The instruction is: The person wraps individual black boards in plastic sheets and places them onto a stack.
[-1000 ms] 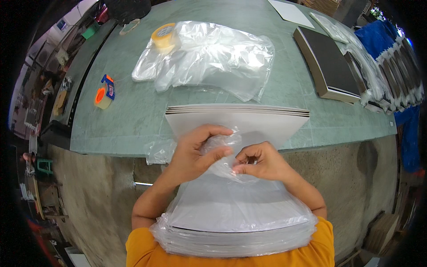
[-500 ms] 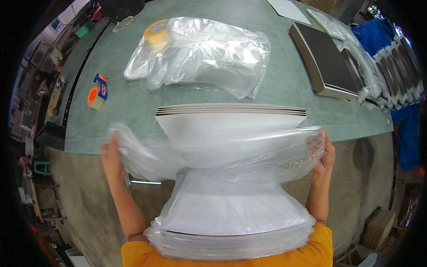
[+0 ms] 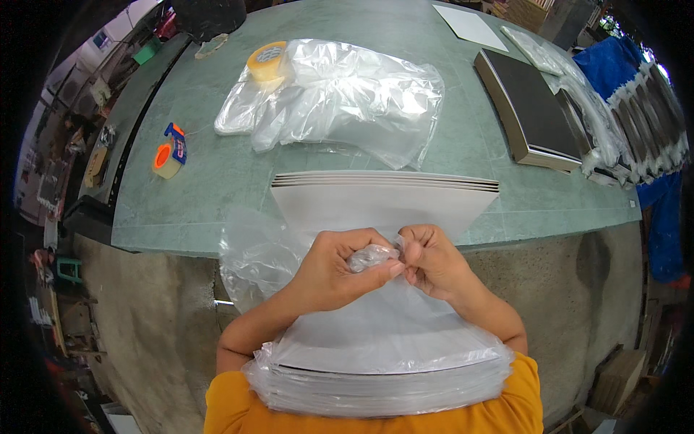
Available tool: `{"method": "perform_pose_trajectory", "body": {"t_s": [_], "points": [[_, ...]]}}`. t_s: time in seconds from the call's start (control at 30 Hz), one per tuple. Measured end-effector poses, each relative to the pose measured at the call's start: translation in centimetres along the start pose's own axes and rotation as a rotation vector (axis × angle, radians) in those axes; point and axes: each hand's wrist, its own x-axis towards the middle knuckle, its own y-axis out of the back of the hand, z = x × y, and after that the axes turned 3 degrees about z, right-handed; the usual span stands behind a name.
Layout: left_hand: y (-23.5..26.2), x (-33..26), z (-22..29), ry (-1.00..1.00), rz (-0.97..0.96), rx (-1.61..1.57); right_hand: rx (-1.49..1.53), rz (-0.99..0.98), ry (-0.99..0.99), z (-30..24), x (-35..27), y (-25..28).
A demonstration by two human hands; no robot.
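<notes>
My left hand (image 3: pixel 340 267) and my right hand (image 3: pixel 432 262) are close together, both closed on a bunched-up clear plastic bag (image 3: pixel 253 249). Part of its film hangs loose on the left, below the table edge. Just beyond my fingers, a stack of white flat panels (image 3: pixel 387 197) rests with its far end on the table. Nearest my body lies a pile of plastic-wrapped flat panels (image 3: pixel 376 394), its wrapping layered and crinkled. What exactly my fingertips pinch inside the bunched film is partly hidden.
On the green table (image 3: pixel 217 188) lie a heap of clear plastic bags (image 3: pixel 354 94), a yellow tape roll (image 3: pixel 267 64) and a blue-and-orange tape dispenser (image 3: pixel 170 152). At right are a stack of black-topped panels (image 3: pixel 531 101), wrapped pieces (image 3: pixel 640 130) and a white sheet (image 3: pixel 470 27).
My hands were wide apart with the bag's film stretched between them. They have come together in the middle, and the film is gathered into a bunch.
</notes>
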Motion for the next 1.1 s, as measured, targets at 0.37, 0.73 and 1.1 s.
{"method": "perform_pose_trajectory", "body": {"t_s": [0.37,0.73,1.1], "points": [[1.9,0.8,-4.8,0.006,0.077,0.281,-1.024,0.260,-0.090,-0.2,-2.9,4.8],[2.4,0.7,-5.0,-0.010,0.055,0.315,-0.304,0.250,0.051,0.2,-2.0,3.9],[2.2,-0.2,-3.6,0.000,0.009,0.136,0.120,-0.063,0.062,1.1,-0.2,3.4]]}}
